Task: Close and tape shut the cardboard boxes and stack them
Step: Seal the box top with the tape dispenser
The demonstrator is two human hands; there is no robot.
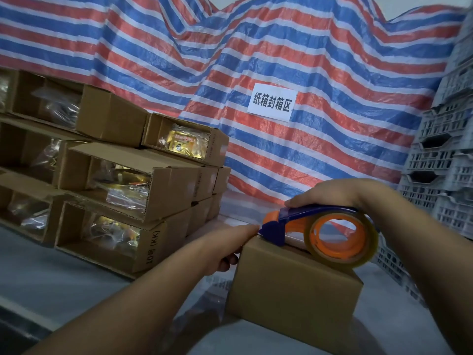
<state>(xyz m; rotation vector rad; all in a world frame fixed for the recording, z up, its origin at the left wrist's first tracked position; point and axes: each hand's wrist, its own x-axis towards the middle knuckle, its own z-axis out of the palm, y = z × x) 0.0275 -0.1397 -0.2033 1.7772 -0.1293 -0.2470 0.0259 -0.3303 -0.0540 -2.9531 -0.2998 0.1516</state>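
A closed brown cardboard box [294, 285] stands on the grey floor in front of me. A blue and orange tape dispenser [322, 231] with a clear tape roll sits on the box's top, its blade end at the far left edge. My right hand [332, 194] grips the dispenser's blue handle from above. My left hand [225, 248] holds the box's far left corner, thumb stretched along the top edge beside the blade and fingers curled round the side.
To the left, several open cardboard boxes [122, 201] with plastic-wrapped goods lie stacked on their sides. A striped red, white and blue tarp [281, 60] with a white paper sign [272, 102] hangs behind. Grey plastic crates [440, 162] are piled at the right.
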